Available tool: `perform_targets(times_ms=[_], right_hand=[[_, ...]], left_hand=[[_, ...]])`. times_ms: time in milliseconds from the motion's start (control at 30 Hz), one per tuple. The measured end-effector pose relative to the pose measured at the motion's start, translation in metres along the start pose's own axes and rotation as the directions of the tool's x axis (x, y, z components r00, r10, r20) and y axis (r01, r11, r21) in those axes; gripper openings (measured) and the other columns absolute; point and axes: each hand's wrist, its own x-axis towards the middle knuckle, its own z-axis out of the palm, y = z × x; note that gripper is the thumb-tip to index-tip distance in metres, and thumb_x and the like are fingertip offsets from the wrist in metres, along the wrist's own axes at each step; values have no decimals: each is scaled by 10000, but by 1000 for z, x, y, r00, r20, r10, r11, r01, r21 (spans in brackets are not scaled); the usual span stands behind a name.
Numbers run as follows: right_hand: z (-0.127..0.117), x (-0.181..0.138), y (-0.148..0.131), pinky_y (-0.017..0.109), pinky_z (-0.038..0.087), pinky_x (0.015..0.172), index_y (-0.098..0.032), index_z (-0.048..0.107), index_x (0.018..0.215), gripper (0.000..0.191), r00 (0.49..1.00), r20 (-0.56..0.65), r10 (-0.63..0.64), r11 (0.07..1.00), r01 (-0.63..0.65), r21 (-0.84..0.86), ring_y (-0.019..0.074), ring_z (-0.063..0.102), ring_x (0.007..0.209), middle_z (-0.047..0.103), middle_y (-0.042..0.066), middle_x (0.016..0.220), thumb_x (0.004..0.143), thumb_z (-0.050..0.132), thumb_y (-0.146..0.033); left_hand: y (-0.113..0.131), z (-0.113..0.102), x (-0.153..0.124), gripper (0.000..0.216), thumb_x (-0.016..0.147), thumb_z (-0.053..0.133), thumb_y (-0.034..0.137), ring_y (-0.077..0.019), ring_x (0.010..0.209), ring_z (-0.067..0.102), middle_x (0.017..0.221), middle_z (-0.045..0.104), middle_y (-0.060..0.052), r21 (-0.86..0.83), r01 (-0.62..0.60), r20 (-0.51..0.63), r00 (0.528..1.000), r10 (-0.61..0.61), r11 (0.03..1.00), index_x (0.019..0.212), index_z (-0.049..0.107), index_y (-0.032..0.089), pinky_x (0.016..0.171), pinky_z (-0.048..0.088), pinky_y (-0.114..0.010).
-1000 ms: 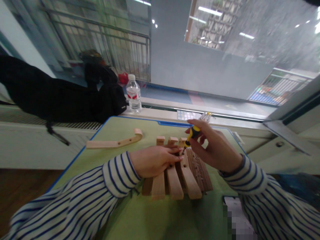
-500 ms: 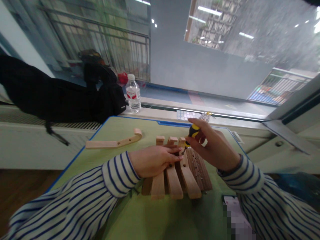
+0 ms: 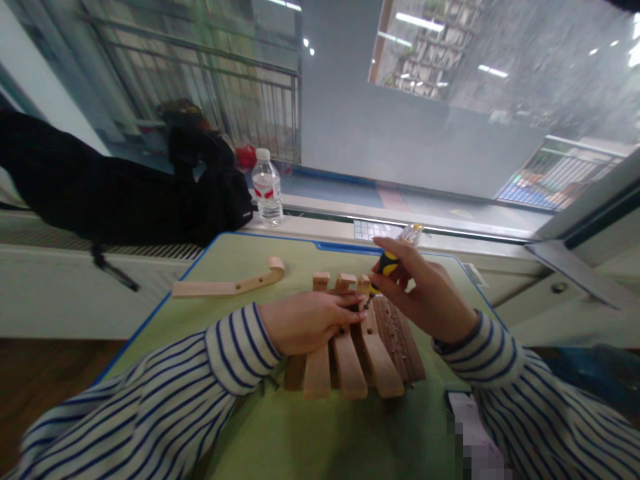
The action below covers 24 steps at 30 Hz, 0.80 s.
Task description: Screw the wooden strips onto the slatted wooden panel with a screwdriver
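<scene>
Right hand: the right hand [image 3: 427, 291] grips the yellow-and-black screwdriver [image 3: 388, 264], thumb and fingers curled round its handle; the slant likely lets the wrist turn it clear of the left hand.
Tip: it points down at the upper part of the rightmost strip [image 3: 381, 363], by the left fingertips; whether a screw sits under it is too small to tell.
Left hand: the left hand [image 3: 307, 323] lies across the strips, fingers stretched out, their ends beside the tip, probably to steady the work; whether they pinch anything, I cannot tell.
Strips: three curved wooden strips lie side by side on the dark board [image 3: 404, 343], hooked ends away from the person, which seems to keep their holes facing up.
Board: on the table [image 3: 260, 433] between both arms, within easy reach of each hand.
Loose strip: a fourth strip [image 3: 213, 289] lies apart at the left, perhaps to leave the board free.
Since a second ago: the right thumb has slid down and in, hiding more of the screwdriver's lower handle; left hand, strips and board show no clear shift.
</scene>
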Motion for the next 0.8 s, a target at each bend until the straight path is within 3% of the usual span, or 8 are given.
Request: perform_targets(times_ms=[233,800], right_hand=[[-5,-2,-2,275,480,584,-205,344,1338,537,997,78,-29,999,27,29,110,588,640,649,77,1012,822,488,-175],[-2,-3,1,220,448,530,-192,396,1316,500,998,12,-60,997,61,-54,73,512,557,618,8,816,838,539,-204]], left_hand=[[-3,2,-1,439,872,418,107,-205,1272,417,1418,389,-30,3,-23,-22,999,23,1000,1278,509,247,1090,310,-343],[-2,2,0,456,871,398,87,-178,1308,362,1437,354,-23,66,-24,15,1000,24,998,1295,487,227,1107,273,-307]])
